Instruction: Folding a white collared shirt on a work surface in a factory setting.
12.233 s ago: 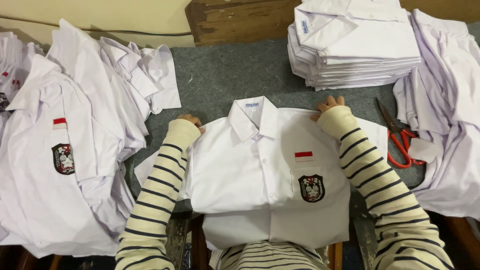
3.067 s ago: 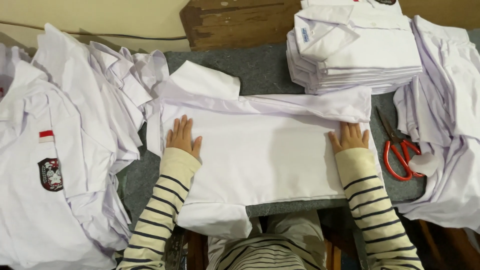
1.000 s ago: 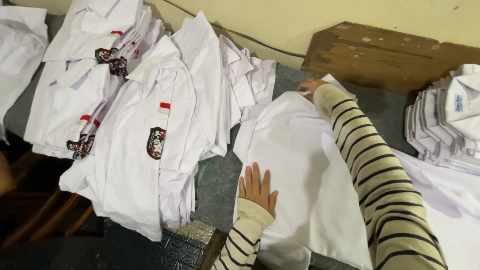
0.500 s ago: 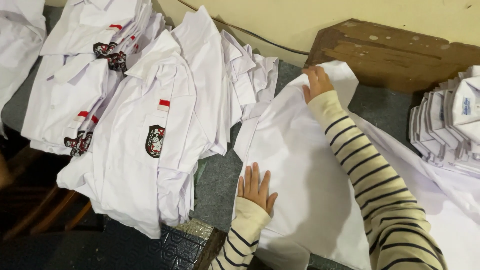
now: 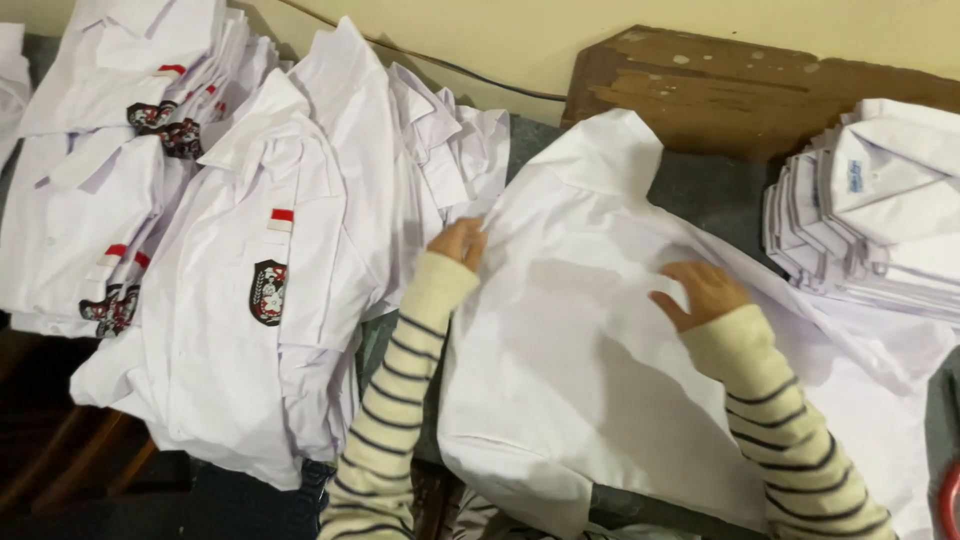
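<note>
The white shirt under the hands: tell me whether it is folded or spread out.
Spread out, back side up. The white shirt lies flat across the table, the right hand pressing it; the left hand grips its edge.

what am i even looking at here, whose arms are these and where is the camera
There is no machine here. The camera sits on a person's head and looks down, so the two arms in striped sleeves are the person's own.

The left hand pinches the left edge of a white shirt that lies spread with its plain side up on a grey-covered table. The right hand rests flat on the middle of that shirt, holding nothing.

To the left lies a loose pile of unfolded white shirts with red patches and dark crest badges. At the right edge stands a neat stack of folded shirts. Behind, against the wall, sits a worn wooden board.
</note>
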